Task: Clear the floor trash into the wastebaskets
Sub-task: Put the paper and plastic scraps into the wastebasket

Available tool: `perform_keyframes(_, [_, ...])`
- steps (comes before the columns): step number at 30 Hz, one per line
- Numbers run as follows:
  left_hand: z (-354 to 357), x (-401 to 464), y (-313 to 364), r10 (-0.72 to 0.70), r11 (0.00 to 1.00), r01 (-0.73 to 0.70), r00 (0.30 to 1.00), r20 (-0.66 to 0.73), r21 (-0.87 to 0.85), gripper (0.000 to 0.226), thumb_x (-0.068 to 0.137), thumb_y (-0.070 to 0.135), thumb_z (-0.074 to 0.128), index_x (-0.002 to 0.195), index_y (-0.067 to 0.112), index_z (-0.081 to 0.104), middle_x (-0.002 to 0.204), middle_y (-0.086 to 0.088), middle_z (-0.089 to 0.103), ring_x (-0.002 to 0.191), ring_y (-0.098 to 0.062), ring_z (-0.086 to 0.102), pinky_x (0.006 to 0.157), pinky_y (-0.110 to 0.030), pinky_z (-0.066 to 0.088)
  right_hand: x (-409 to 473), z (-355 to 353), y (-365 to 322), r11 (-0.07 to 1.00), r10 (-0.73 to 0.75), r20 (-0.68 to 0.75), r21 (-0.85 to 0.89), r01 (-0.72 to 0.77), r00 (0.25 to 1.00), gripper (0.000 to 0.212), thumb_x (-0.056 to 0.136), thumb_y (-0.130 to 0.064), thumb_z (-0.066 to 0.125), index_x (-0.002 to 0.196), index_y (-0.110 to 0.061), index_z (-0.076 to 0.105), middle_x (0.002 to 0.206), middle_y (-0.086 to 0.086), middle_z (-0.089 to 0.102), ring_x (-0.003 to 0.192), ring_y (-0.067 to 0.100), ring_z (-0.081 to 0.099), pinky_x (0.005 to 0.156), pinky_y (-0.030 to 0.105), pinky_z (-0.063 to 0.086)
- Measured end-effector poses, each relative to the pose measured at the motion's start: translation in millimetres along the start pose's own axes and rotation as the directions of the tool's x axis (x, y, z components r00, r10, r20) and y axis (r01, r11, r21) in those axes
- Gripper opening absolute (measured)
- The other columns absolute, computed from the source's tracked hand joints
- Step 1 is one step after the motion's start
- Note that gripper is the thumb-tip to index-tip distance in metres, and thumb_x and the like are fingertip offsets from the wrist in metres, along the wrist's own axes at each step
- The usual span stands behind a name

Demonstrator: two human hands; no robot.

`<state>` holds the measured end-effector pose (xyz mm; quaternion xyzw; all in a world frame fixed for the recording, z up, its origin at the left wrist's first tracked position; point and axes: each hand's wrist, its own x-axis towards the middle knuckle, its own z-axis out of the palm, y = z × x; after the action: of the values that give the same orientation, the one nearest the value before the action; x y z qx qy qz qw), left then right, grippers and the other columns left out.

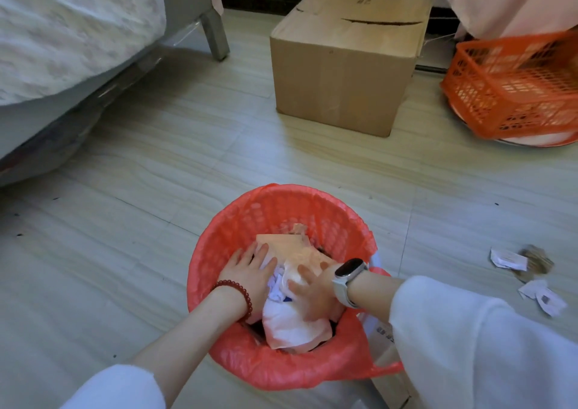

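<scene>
Looks like the packing-down step: paper trash [294,308] is being pressed into the red-lined wastebasket [275,208] at 6 o'clock, with the left hand [250,275] spread flat on it and the right hand [312,293] laid flat, fingers straight, nothing pinched. More scraps [528,280] are left on the floor [156,221] at about 3 o'clock, well apart from the basket. So a reach over there is probably called for next, and those bits will need to be gathered up.

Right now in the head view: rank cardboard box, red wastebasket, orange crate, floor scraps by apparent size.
1. Cardboard box and red wastebasket: look alike; the wastebasket is nearer, so unranked.
2. Orange crate, partly cut off by the frame.
3. Floor scraps.
</scene>
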<state>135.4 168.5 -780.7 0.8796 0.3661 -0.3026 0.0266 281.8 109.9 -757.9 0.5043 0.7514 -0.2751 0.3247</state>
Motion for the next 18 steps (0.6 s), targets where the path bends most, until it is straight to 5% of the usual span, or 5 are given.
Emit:
perform_keyframes(3, [-29.4,-2.4,-7.0,-0.042,0.975,0.020,0.995,-0.094,-0.222,0.048,0.093,0.031,0.039,0.139,0.025,0.031,0.154,-0.004,0.013,0.142,-0.023,0.012,0.112,-0.037,0.020,-20.0,-16.7,7.5,0.984,-0.005,-0.131,0.175,0.028,0.991,0.038,0.098,-0.014,0.031,0.134,-0.008,0.041,0.144,0.014,0.037,0.131,0.032,0.035,0.091,0.027,0.029])
perform_keyframes(5, [-55.6,-1.0,-4.8,-0.098,0.927,-0.004,0.963,-0.250,-0.376,0.039,0.093,0.028,0.039,0.132,0.025,0.044,0.148,-0.001,0.031,0.135,-0.021,0.030,0.104,-0.036,0.032,-40.5,-30.9,18.9,0.904,0.079,-0.247,0.427,0.035,0.966,0.041,0.098,-0.017,0.030,0.137,-0.016,0.041,0.141,0.010,0.044,0.127,0.029,0.042,0.096,0.028,0.032])
perform_keyframes(11, [-143.6,13.1,49.2,-0.241,0.737,-0.259,0.762,-0.601,-0.625,0.026,0.089,0.014,0.048,0.112,0.013,0.061,0.119,-0.006,0.057,0.111,-0.023,0.052,0.095,-0.031,0.038,-120.2,-30.8,87.5,0.713,0.243,-0.655,0.621,0.326,0.716,0.031,0.093,-0.011,0.040,0.111,-0.016,0.064,0.111,-0.002,0.067,0.098,0.012,0.059,0.081,0.012,0.039])
perform_keyframes(13, [-166.7,21.8,82.4,-0.204,0.724,-0.330,0.736,-0.645,-0.606,0.026,0.089,0.015,0.048,0.112,0.014,0.060,0.117,-0.004,0.057,0.107,-0.023,0.054,0.092,-0.031,0.038,-144.3,-11.6,121.3,0.635,0.387,-0.638,0.708,0.309,0.666,0.030,0.095,-0.010,0.039,0.111,-0.014,0.064,0.110,-0.002,0.066,0.100,0.007,0.057,0.080,0.006,0.039])
perform_keyframes(18, [-195.6,63.7,200.5,0.086,0.697,-0.468,0.807,-0.584,-0.543,0.032,0.092,0.024,0.043,0.123,0.021,0.050,0.130,0.002,0.047,0.109,-0.020,0.052,0.088,-0.029,0.039,-186.9,92.4,200.4,0.449,0.628,-0.372,0.891,0.073,0.684,0.028,0.095,-0.016,0.040,0.112,-0.017,0.063,0.110,0.001,0.066,0.102,0.012,0.057,0.087,0.021,0.041])
